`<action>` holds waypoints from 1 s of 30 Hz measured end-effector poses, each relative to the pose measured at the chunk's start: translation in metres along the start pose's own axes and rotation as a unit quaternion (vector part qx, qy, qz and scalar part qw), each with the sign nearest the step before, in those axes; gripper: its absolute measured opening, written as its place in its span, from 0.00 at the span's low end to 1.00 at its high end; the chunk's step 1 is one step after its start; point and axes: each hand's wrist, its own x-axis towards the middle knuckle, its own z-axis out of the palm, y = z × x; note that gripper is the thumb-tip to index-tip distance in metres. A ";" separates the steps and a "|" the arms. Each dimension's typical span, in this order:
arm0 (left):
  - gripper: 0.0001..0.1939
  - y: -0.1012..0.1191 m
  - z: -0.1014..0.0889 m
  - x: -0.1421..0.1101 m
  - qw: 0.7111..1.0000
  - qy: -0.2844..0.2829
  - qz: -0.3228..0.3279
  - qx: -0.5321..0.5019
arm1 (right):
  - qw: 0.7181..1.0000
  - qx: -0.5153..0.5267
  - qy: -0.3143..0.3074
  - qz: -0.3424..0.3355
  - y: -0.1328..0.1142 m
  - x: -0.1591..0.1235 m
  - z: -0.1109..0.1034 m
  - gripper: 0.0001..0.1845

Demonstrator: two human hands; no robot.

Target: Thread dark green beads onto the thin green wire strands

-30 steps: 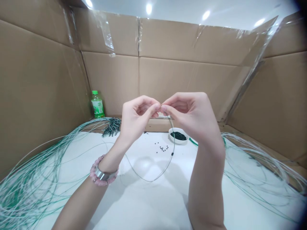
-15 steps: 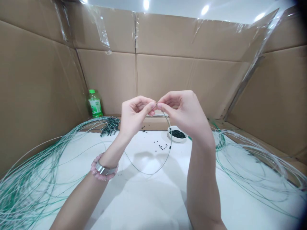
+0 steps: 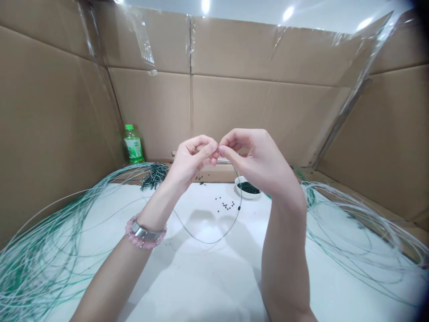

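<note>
Observed nearest: white desk (image 3: 201, 290), with pink beaded bracelet (image 3: 142, 243) and 1 silver band (image 3: 149, 235) at left wrist. Noted tangled green and white strands (image 3: 30, 268) at left, 1 looser bundle (image 3: 362, 223) at right. Thin wire (image 3: 210, 243) in an open loop below both hands, with 1 small black bead (image 3: 239, 208) on its right side. Left hand (image 3: 191, 163): grip together at thumb and forefinger; cannot tell the item between. Right hand (image 3: 259, 156): grip clamped on the wire, fingertips touching or nearly touching the left ones. Beyond, loose black beads (image 3: 226, 205) scattered just beside white bowl (image 3: 248, 196) of dark pieces (image 3: 248, 187). Dark strand ends (image 3: 154, 176) bunched behind left wrist. Farthest: green-capped bottle (image 3: 134, 147) upright near taped cardboard walls (image 3: 234, 105), under 4 bright lights (image 3: 205, 6).
</note>
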 end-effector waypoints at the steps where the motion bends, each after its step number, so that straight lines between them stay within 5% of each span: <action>1: 0.15 0.000 0.000 0.000 1.000 -0.004 -0.001 0.006 | 1.000 0.000 -0.002 0.000 0.000 0.000 0.000 0.09; 6: 0.23 -0.035 -0.013 0.007 0.992 -0.012 -0.014 0.125 | 1.000 0.002 0.010 -0.009 -0.003 0.001 0.001 0.08; 9: 0.20 -0.080 -0.027 0.003 0.920 -0.102 -0.072 0.371 | 0.999 0.007 0.038 -0.018 -0.005 0.001 0.001 0.08; 14: 0.11 -0.143 -0.043 -0.024 0.839 -0.174 -0.153 0.493 | 0.998 0.030 0.055 -0.014 -0.009 -0.001 -0.001 0.07; 20: 0.16 -0.170 -0.039 -0.042 0.770 -0.197 -0.210 0.569 | 0.998 0.035 0.046 -0.021 -0.014 -0.003 -0.002 0.08; 25: 0.17 -0.176 -0.034 -0.045 0.758 -0.190 -0.221 0.584 | 0.998 0.040 0.042 -0.028 -0.015 -0.004 -0.003 0.08; 30: 0.16 -0.178 -0.033 -0.049 0.792 -0.166 -0.211 0.548 | 0.998 0.036 0.042 -0.024 -0.014 -0.004 -0.005 0.08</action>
